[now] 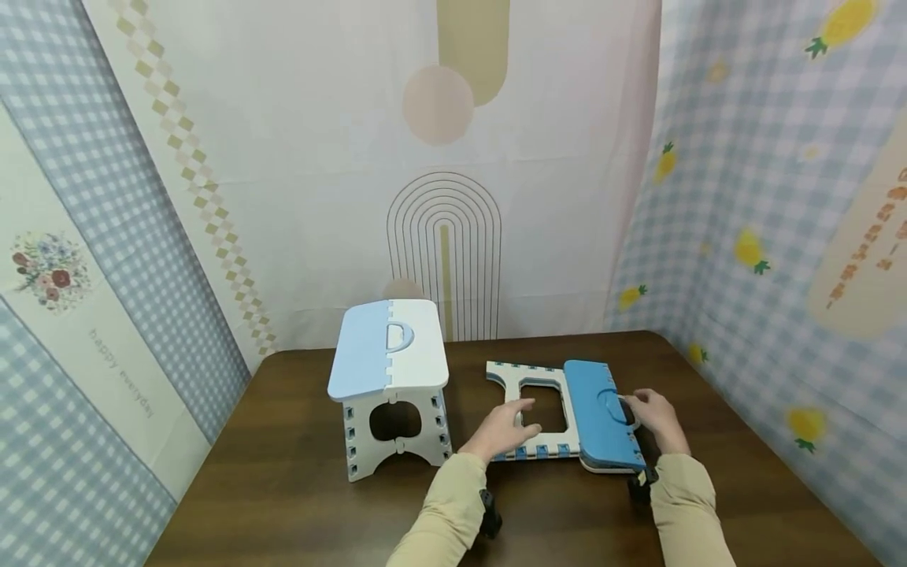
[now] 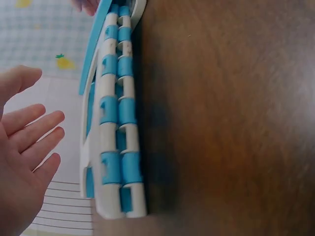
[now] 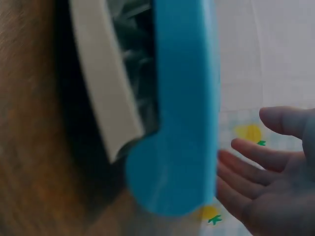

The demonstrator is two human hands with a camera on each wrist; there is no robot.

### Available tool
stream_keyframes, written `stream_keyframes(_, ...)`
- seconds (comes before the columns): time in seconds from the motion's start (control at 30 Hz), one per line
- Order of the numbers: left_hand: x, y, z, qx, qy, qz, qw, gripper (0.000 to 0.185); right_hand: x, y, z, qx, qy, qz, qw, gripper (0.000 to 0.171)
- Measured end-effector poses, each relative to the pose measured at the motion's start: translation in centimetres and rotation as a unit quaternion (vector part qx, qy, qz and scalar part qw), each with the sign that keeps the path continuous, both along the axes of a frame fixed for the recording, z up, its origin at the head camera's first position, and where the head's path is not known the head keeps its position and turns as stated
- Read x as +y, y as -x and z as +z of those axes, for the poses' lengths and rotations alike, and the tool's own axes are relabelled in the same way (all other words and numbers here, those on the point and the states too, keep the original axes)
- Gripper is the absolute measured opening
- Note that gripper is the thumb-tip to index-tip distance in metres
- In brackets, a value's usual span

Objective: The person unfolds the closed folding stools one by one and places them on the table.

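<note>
The folded blue-and-white stool (image 1: 591,417) lies flat on the bench (image 1: 283,488), between its middle and its right edge. The left hand (image 1: 501,428), fingers straight and apart, hovers over the legs; the right hand (image 1: 656,417), fingers loosely extended, is beside the handle, though whether it touches I cannot tell. A pale-blue-and-white stool (image 1: 393,378) stands upright towards the far left corner.

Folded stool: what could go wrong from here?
1. Pinch: the right hand is at the white handle, beside the panels' toothed edge; fingers could get nipped if the panels shift.
2. Drop: the left hand is open and grips nothing, so lifting the folded stool by the handle side alone might let the frame end swing.
3. Bump: the upright stool stands just to the left; a swing that way may knock it.
</note>
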State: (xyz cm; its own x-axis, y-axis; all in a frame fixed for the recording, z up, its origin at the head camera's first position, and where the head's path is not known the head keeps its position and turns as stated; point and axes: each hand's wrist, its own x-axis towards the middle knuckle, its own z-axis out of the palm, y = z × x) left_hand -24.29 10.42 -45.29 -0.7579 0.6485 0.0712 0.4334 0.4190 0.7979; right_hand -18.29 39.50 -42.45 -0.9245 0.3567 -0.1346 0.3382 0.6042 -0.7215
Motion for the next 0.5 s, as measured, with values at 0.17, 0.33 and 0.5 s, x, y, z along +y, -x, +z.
stream_keyframes(0.17,0.5,-0.7,-1.3,-0.02,0.003,-0.013,0.9997,0.058,0.5,-0.5,-1.3,0.002,0.022,-0.017,1.0,0.064)
stream_keyframes(0.33,0.8,-1.3,-1.7,-0.021,0.017,-0.022,0.9994,0.057,1.0,-0.5,-2.4,0.026,0.029,-0.044,0.998,0.06)
stream_keyframes(0.5,1.3,-1.3,-1.9,-0.005,0.017,-0.021,0.9996,0.057,1.7,-0.4,-3.2,0.045,0.052,-0.076,0.995,0.055)
